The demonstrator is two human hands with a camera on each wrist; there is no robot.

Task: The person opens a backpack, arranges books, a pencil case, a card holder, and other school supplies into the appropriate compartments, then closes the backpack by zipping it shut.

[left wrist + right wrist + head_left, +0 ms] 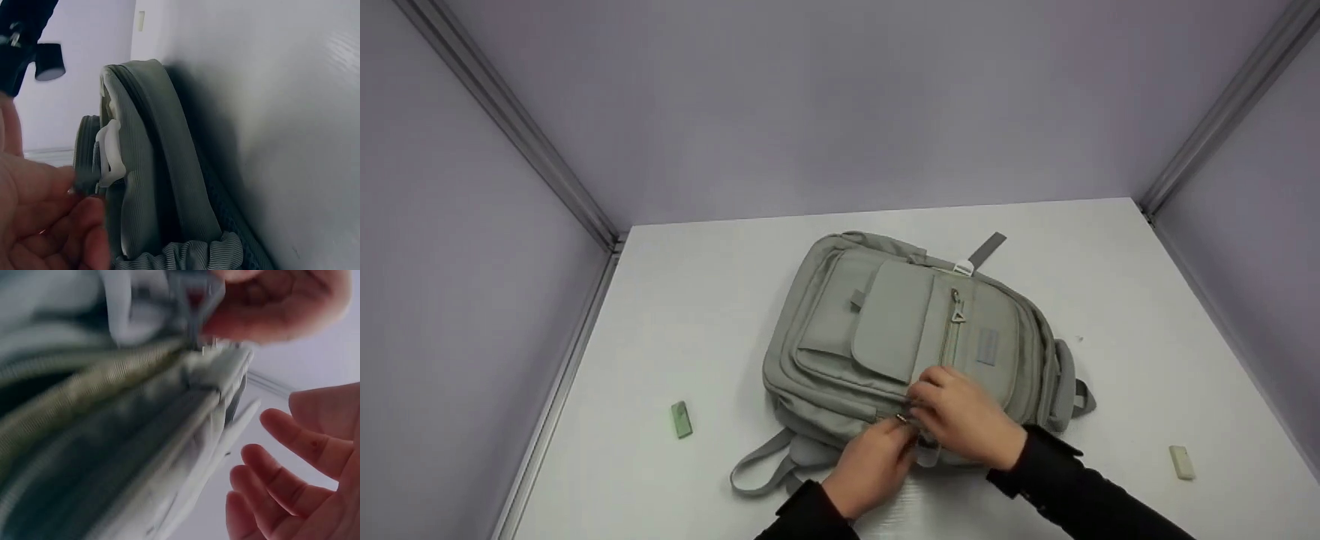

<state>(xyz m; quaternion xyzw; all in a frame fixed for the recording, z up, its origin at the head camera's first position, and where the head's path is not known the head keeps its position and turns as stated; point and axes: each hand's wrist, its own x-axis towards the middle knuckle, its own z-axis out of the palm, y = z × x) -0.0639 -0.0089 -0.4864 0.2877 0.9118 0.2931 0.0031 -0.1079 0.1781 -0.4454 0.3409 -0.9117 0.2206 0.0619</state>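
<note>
A grey-green backpack (900,322) lies on its back on the white table, its flap pocket facing up. At its near side, my left hand (874,461) pinches a zipper pull (197,298) between thumb and forefinger; the grip is partly blurred. My right hand (960,412) is just above the same edge. In the right wrist view its fingers (298,478) are loosely bent and apart, holding nothing. The zipper's teeth (129,371) run along a gap in the bag there. A whitish loop (111,152) shows beside the left fingertips.
A small green block (681,420) lies left of the bag, and a pale block (1182,463) lies to the right. A loose strap (761,472) reaches out near the front left. Panel walls (840,112) surround the table (660,300) at the back and sides.
</note>
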